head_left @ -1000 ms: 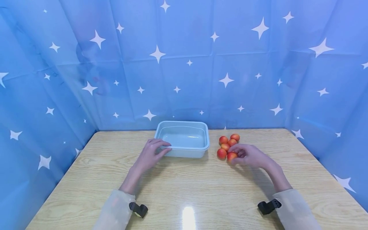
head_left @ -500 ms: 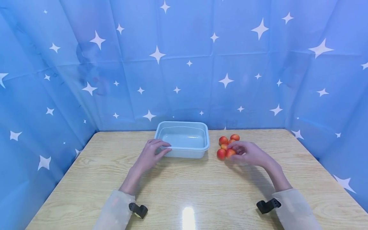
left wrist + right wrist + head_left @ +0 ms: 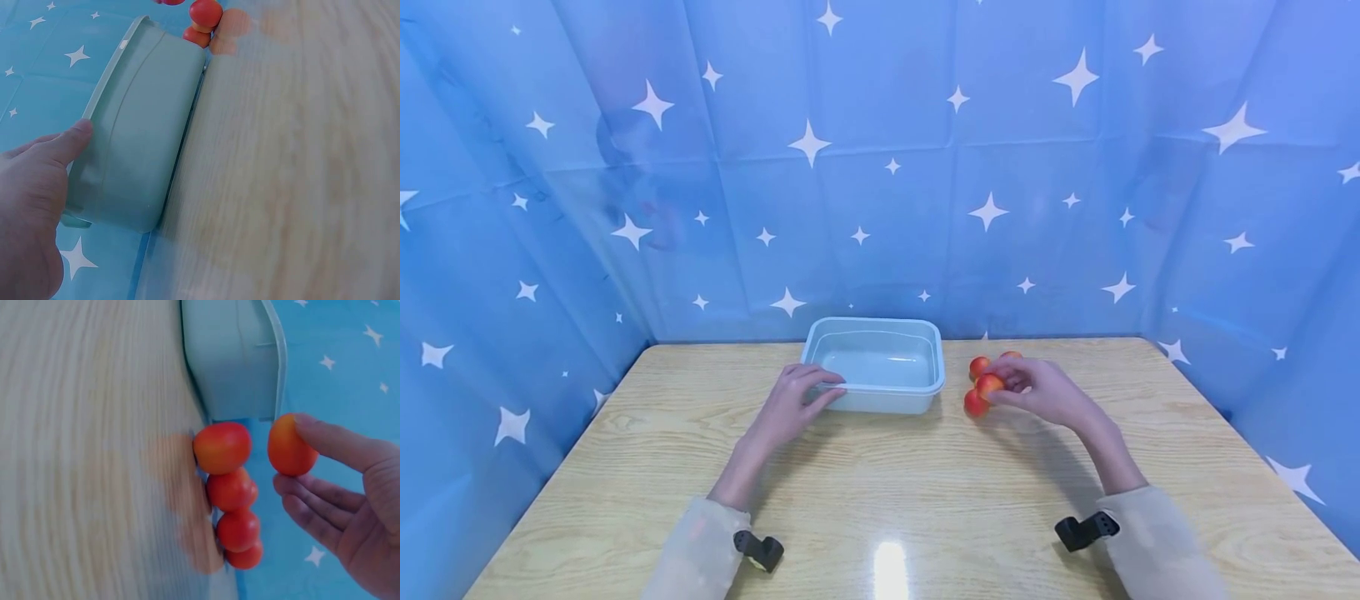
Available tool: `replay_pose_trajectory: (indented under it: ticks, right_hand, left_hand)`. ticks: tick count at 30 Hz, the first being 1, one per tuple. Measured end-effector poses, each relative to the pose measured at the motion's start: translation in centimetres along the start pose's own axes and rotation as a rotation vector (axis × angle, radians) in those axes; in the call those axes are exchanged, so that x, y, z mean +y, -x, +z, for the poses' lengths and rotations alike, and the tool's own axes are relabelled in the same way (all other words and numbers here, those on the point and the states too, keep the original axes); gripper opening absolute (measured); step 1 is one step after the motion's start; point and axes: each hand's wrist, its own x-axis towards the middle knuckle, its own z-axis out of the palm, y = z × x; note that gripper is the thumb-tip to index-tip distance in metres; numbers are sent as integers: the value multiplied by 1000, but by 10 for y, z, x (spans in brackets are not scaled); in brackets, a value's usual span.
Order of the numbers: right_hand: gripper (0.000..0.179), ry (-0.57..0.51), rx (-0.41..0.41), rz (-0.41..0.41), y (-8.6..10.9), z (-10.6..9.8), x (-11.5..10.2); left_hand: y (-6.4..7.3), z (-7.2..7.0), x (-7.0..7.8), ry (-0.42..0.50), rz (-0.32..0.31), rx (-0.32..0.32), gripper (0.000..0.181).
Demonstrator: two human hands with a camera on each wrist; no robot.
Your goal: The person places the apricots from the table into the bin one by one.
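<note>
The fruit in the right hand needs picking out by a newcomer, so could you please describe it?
On the wooden table, right of the pale blue box, lies a cluster of red-orange fruits. There, the right hand pinches the wanted fruit, which alone is raised while its neighbours rest on the table.

A pale wood-grain table with rounded far corners fills the near part of the scene, a bright patch of glare on its near middle. Behind its far edge and along the left and right hangs a creased blue curtain scattered with white four-pointed stars.
</note>
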Motion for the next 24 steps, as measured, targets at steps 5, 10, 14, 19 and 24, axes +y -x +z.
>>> replay_pose_trajectory:
  ticks: [5,10,14,19,24]
  right_hand:
    - [45,5,30,2,-6,4,-7]
    - [43,6,45,6,-11,6,-14]
    - [41,-6,50,8,-16,9,-18]
    - [42,-21,65,-7,-23,12,-24]
    - [40,-33,85,-8,-30,16,-33]
  left_hand:
    - [2,0,0,1,-6,-5,17]
    - [2,-1,1,-4,-8,-5,17]
    - [1,-2,1,-6,-1,-5,17]
    - [0,-2,2,-4,-2,-2,16]
    - [0,-1,1,-3,3,1,16]
